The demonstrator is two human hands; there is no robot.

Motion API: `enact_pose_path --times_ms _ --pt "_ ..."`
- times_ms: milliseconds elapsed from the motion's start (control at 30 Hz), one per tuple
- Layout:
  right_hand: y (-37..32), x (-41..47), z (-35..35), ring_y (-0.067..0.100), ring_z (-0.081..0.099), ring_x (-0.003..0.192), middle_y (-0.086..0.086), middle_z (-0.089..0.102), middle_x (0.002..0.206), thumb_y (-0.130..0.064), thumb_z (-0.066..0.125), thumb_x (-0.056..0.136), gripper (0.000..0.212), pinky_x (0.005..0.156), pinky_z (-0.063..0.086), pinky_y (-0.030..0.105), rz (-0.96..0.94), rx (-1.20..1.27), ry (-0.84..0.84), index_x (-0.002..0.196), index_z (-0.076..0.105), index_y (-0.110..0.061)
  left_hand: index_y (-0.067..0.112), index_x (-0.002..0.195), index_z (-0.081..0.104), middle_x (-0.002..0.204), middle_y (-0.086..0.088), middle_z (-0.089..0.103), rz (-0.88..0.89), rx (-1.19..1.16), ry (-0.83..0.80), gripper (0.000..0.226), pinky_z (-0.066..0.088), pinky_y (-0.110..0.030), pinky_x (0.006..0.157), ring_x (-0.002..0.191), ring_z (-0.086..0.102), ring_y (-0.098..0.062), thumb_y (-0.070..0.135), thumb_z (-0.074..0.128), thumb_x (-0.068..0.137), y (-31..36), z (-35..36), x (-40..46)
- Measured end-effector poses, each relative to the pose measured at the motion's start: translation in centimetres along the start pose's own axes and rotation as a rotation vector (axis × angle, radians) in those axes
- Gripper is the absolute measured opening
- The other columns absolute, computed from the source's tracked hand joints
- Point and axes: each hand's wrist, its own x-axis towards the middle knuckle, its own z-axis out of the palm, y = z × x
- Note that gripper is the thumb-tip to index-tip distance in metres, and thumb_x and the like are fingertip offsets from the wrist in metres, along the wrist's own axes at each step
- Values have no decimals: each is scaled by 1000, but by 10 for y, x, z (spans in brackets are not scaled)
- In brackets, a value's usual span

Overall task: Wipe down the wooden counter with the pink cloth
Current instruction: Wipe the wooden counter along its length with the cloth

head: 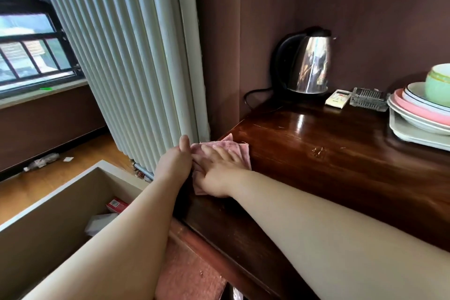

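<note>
A person's right hand (pixel 220 170) lies flat, fingers spread and straight, pressing a folded pink cloth (pixel 233 147) onto the left end of a dark wooden counter (pixel 328 153). The left hand (pixel 176 161) sits at the counter's edge beside it, thumb up, touching the cloth's near-left side; whether its fingers curl under the fabric cannot be told, as they are hidden. The cloth rests at the corner nearest the white radiator (pixel 126 56), part of it hanging slightly over the edge.

The wipe appears to be starting from this corner, with most of the glossy top to the right not yet covered. To do it well, the flat palm should probably keep even pressure and carry the cloth in long overlapping strokes along the grain, away from the edge, so the fold does not bunch or slip off. A pale scuff or crumbs (pixel 317 151) just to the right of the cloth likely needs a firmer pass.

Further back stand a steel kettle (pixel 309 63) with its black cord (pixel 255 95), a remote control (pixel 338 98), a glass ashtray (pixel 367 100) and a stack of plates (pixel 418 109) on a tray; strokes should stop short of these or they should be lifted aside. An open drawer (pixel 48 214) gapes below left.
</note>
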Motion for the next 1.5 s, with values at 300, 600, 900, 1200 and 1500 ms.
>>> enact_pose_path --times_ms 300,600,900,1200,1500 --pt "-13 -20 16 17 -15 152 -11 -8 167 -51 26 101 56 121 -10 46 -125 -5 -25 155 10 -48 13 98 68 93 -3 74 -268 -793 16 58 50 -36 79 91 67 -19 52 26 96 -7 -17 -3" --pt "-37 -49 31 18 -21 151 -8 -14 166 -48 20 103 55 119 -16 43 -117 -1 -2 155 4 -47 8 105 66 103 -8 71 -312 -745 -154 55 49 -34 85 94 67 -21 48 28 100 -2 -36 -20" --pt "-59 -39 29 19 -17 151 -7 -10 166 -41 22 103 55 121 -11 48 -109 -7 12 157 11 -37 13 97 68 103 -4 72 -326 -741 -86 42 47 -36 96 95 65 -18 40 36 100 0 -42 -26" --pt "-72 -39 24 20 -17 151 -4 0 165 -44 31 102 61 122 -6 47 -102 -155 2 158 14 -30 17 113 66 110 -6 68 -112 -175 95 35 45 -35 89 104 59 -25 38 44 96 -6 -42 -50" --pt "-45 -51 26 32 13 150 22 16 160 -14 28 108 49 122 6 39 232 -226 169 151 13 5 29 109 71 118 14 64 295 -157 -138 29 36 -16 93 114 53 -5 42 47 97 26 -12 -85"
